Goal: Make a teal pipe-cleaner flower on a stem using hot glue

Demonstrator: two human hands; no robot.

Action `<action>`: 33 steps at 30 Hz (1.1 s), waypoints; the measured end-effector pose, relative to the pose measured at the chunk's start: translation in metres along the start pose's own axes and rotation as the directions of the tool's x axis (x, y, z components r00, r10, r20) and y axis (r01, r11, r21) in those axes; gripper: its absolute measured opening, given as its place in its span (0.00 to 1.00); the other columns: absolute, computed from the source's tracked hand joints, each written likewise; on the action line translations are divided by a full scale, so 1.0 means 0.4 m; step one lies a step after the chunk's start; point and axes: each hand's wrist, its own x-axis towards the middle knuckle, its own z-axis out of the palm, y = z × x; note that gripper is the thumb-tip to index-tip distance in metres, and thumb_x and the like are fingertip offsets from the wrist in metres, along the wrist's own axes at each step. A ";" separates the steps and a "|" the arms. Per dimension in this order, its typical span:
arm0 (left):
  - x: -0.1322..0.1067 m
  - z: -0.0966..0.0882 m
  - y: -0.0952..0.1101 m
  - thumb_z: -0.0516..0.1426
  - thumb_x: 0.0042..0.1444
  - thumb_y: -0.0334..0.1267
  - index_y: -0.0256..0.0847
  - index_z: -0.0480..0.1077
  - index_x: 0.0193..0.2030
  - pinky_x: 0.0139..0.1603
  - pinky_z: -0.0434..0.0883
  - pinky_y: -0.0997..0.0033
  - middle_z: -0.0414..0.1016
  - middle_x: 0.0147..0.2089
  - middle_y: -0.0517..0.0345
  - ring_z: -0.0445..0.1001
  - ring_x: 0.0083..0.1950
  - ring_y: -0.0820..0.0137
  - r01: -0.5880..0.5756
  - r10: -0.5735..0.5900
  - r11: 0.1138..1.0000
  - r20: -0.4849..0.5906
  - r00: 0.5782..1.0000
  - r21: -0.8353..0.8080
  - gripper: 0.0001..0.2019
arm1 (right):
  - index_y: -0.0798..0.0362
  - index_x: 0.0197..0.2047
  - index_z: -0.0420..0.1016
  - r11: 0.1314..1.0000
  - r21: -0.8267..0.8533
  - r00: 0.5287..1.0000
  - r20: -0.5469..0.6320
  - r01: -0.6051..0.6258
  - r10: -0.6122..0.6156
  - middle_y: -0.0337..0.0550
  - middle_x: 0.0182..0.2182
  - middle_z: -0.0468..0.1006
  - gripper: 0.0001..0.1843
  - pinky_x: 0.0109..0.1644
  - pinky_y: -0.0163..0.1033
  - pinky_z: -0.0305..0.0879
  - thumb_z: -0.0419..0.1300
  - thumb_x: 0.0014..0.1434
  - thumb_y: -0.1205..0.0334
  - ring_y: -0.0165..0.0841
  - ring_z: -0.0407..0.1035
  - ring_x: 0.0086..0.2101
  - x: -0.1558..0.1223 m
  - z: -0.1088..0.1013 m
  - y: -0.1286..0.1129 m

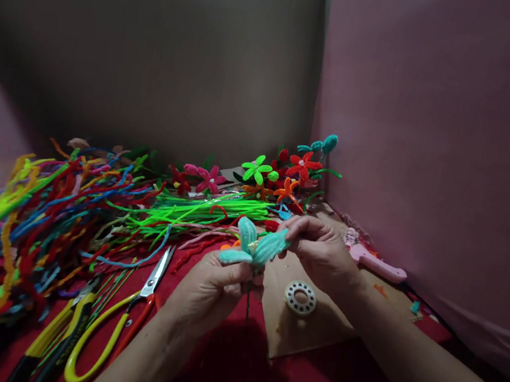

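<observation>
A turquoise pipe-cleaner flower point(248, 236) with a pale yellow centre is between my two hands. My left hand point(216, 287) is closed around its base, and a thin dark stem hangs down below the fingers. The fingertips of my right hand point(318, 248) pinch the end of the petal on the right. Other petals point up and to the left. Beneath my right hand lies a white ring-shaped disc with holes point(301, 298), resting on a brown board point(277, 331).
Scissors point(142, 302) and yellow-black pliers point(58, 334) lie at left front. Loose coloured pipe cleaners point(29, 227) heap up on the left, with a green bundle point(204, 209) behind my hands. Finished flowers point(304, 165) stand at the back. A pink-handled tool point(378, 264) lies by the right wall.
</observation>
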 end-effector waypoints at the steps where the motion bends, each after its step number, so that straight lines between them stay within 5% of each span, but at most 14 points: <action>1: 0.001 0.000 0.000 0.63 0.42 0.28 0.30 0.74 0.28 0.27 0.68 0.74 0.72 0.25 0.53 0.69 0.26 0.73 -0.008 0.008 1.000 -0.001 1.000 0.006 0.04 | 0.54 0.25 0.74 1.000 -0.019 1.000 0.010 -0.002 0.002 0.37 0.28 0.73 0.06 0.28 0.33 0.67 0.64 0.44 0.74 0.26 0.68 0.25 -0.003 -0.001 0.002; 5: 0.001 0.000 0.001 0.64 0.42 0.30 0.30 0.74 0.28 0.26 0.67 0.75 0.72 0.25 0.54 0.69 0.26 0.74 0.000 0.000 1.000 -0.007 1.000 0.012 0.06 | 0.54 0.31 0.72 0.940 -0.318 0.990 0.105 0.127 -0.098 0.39 0.30 0.73 0.07 0.34 0.36 0.69 0.63 0.47 0.73 0.28 0.68 0.30 -0.019 0.001 -0.003; 9: 0.000 0.000 0.003 0.64 0.43 0.30 0.30 0.74 0.28 0.22 0.64 0.79 0.71 0.24 0.55 0.68 0.23 0.76 0.063 -0.062 0.998 -0.024 0.998 0.019 0.06 | 0.54 0.32 0.72 0.592 -0.679 0.900 0.310 0.435 -0.306 0.42 0.29 0.73 0.05 0.38 0.39 0.68 0.58 0.53 0.72 0.30 0.68 0.32 -0.032 0.008 -0.015; 13: -0.004 -0.003 0.010 0.63 0.45 0.31 0.31 0.76 0.32 0.23 0.66 0.79 0.75 0.30 0.49 0.72 0.27 0.73 0.102 -0.102 0.993 -0.001 0.995 0.053 0.07 | 0.55 0.32 0.71 0.266 -0.749 0.766 0.460 0.606 -0.449 0.45 0.31 0.75 0.08 0.36 0.37 0.68 0.54 0.57 0.74 0.30 0.68 0.32 -0.039 0.006 -0.021; 16: -0.006 -0.005 0.013 0.63 0.44 0.30 0.31 0.76 0.32 0.26 0.68 0.77 0.77 0.31 0.47 0.73 0.28 0.72 0.104 -0.106 0.990 0.010 0.994 0.099 0.06 | 0.54 0.31 0.70 0.130 -0.753 0.712 0.530 0.645 -0.460 0.46 0.33 0.77 0.08 0.39 0.40 0.68 0.55 0.55 0.75 0.32 0.69 0.34 -0.041 0.000 -0.025; 19: -0.005 -0.006 0.012 0.64 0.43 0.30 0.30 0.76 0.29 0.23 0.67 0.79 0.75 0.28 0.51 0.71 0.25 0.74 0.085 -0.085 0.993 0.007 0.996 0.087 0.05 | 0.55 0.32 0.70 0.101 -0.743 0.700 0.563 0.661 -0.438 0.47 0.33 0.78 0.08 0.39 0.41 0.68 0.54 0.55 0.76 0.33 0.69 0.34 -0.046 -0.003 -0.022; 25: 0.004 -0.003 0.004 0.66 0.40 0.31 0.29 0.74 0.26 0.19 0.64 0.81 0.72 0.26 0.53 0.68 0.22 0.77 0.051 -0.047 0.997 -0.054 0.997 0.063 0.08 | 0.55 0.35 0.72 0.127 -0.806 0.770 0.488 0.578 -0.412 0.45 0.28 0.77 0.04 0.38 0.43 0.68 0.56 0.57 0.70 0.35 0.70 0.34 -0.063 0.007 0.006; 33: 0.004 -0.004 0.000 0.66 0.42 0.33 0.30 0.74 0.29 0.19 0.65 0.82 0.73 0.27 0.52 0.70 0.23 0.76 0.109 -0.108 0.993 -0.040 0.993 0.040 0.09 | 0.54 0.36 0.71 0.076 -0.829 0.748 0.457 0.555 -0.481 0.46 0.30 0.78 0.07 0.39 0.43 0.70 0.54 0.56 0.73 0.35 0.71 0.34 -0.079 0.012 0.010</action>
